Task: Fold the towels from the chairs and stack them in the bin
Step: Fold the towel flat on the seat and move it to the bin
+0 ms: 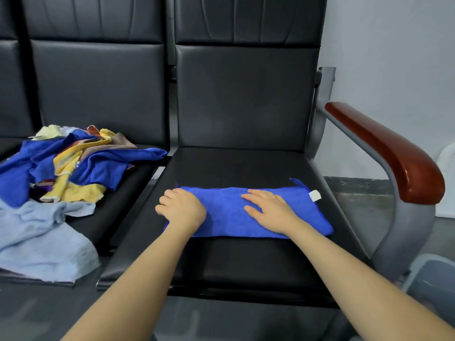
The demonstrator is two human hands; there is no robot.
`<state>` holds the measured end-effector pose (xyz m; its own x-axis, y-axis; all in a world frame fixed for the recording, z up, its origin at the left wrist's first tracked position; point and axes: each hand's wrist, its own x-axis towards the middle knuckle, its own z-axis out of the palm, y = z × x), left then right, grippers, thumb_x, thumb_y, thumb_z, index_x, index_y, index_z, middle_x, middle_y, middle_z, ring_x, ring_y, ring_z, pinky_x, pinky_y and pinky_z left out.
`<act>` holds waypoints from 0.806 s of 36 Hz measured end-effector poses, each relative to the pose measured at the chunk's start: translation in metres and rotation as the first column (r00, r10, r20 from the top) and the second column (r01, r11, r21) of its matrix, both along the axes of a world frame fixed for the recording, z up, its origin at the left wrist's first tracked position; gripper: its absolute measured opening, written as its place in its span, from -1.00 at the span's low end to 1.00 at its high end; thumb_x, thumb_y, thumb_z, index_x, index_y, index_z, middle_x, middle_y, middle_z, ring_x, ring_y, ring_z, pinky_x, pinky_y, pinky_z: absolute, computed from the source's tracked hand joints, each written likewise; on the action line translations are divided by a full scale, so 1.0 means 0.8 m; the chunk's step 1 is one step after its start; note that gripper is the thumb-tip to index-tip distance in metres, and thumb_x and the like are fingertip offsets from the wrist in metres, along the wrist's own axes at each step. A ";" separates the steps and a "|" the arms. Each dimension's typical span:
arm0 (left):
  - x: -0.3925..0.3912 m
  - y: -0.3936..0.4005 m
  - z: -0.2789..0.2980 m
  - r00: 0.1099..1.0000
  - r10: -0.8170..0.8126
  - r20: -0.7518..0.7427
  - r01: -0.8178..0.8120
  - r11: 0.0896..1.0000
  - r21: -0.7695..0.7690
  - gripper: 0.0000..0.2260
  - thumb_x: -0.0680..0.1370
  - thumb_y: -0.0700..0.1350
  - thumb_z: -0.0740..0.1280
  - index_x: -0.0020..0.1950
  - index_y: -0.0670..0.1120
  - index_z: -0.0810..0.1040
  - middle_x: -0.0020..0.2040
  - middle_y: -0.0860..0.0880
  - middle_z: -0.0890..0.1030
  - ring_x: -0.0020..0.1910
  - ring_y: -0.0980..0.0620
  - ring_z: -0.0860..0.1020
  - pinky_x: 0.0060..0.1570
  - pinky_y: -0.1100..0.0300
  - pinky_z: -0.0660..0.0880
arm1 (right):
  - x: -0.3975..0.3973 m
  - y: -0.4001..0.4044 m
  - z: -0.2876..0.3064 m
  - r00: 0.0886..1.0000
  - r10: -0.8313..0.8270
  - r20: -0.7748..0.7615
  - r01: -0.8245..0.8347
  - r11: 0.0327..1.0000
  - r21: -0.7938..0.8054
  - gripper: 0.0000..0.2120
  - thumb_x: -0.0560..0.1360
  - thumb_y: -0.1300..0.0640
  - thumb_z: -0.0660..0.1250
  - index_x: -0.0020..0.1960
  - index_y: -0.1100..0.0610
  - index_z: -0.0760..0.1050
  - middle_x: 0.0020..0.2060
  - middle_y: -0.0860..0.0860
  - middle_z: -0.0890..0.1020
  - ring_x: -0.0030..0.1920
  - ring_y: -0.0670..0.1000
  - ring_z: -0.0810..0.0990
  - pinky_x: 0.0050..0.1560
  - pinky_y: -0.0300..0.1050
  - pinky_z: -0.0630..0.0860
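The blue towel (pixel 229 212) lies folded into a long strip on the front half of the right chair seat (pixel 246 166). The left hand (pixel 182 207) curls over the towel's left end, apparently pinching it; the right hand (pixel 270 209) presses flat, fingers straight, on the towel's middle. Risk: if the left hand lifts its end before the right hand anchors the fold line, the layers may shift and skew. The loose pile (pixel 73 166) sits left of the towel. The bin (pixel 435 279) is probably the grey rim right of the towel.
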<state>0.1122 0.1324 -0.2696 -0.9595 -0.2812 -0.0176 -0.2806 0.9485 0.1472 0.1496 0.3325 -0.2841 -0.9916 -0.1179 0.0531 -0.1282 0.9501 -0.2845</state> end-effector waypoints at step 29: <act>0.012 -0.009 0.047 0.960 -0.243 -0.142 0.279 0.889 0.364 -0.79 0.62 -0.09 0.15 0.13 -0.20 0.44 0.11 -0.15 0.52 0.02 -0.14 0.49 -0.13 0.13 0.34 | 0.011 -0.085 -0.003 0.997 -0.009 0.081 0.009 1.000 0.004 -0.49 0.60 -0.22 0.03 0.52 -0.13 0.14 0.54 -0.08 0.11 0.52 -0.03 0.05 0.47 -0.06 -0.02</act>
